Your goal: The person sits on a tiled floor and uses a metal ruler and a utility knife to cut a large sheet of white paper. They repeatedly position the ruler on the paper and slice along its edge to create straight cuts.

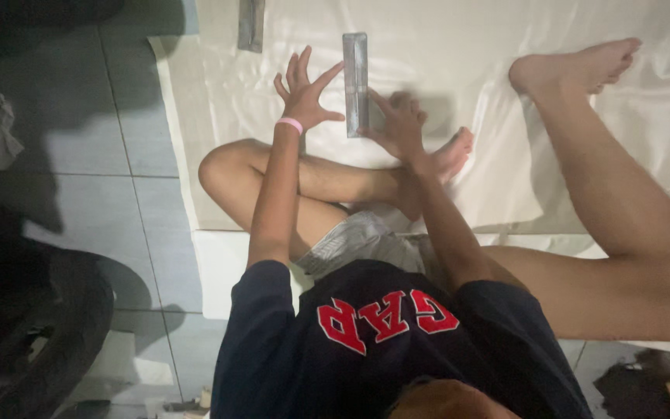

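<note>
The person sat on the tiled floor (141,155) with the white cloth (459,46) spread out flat in front, and a long metal ruler (355,81) lay upright on it between the two hands, so the laying-out looked done. The left hand (304,93) hovered just beside the ruler with its fingers spread wide and holding nothing, while the right hand (398,124) pressed its fingertips against the ruler's lower end without closing round it. A second metal strip (250,23) lay further up the cloth, untouched, and no mark or cut showed on the cloth, so that work seemed not yet done.
</note>
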